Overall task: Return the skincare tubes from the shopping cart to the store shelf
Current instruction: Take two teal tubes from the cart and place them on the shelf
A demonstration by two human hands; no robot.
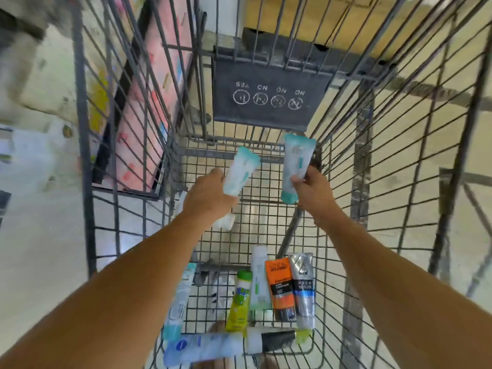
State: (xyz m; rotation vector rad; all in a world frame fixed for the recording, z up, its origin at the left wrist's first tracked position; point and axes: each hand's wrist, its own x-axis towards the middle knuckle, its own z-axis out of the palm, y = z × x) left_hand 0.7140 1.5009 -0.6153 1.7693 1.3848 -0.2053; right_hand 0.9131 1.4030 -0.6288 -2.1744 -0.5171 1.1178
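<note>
Both of my arms reach down into the wire shopping cart (343, 166). My left hand (206, 194) grips a pale tube with a teal end (241, 170), tilted to the right. My right hand (314, 189) holds a second pale teal tube (296, 166) nearly upright, its teal cap pointing down. Both tubes are lifted above the cart floor. Several more tubes lie at the near end of the cart: an orange and black one (281, 286), a silver one (303, 286), a yellow-green one (239, 302), a white one (259, 278) and a blue-capped one (202, 347).
The folded child-seat flap (269, 97) with warning icons closes the cart's far end. A pink boxed display (149, 107) stands outside the left wall. A cardboard box (332, 20) sits beyond the cart. The pale floor (40, 235) shows through the wires.
</note>
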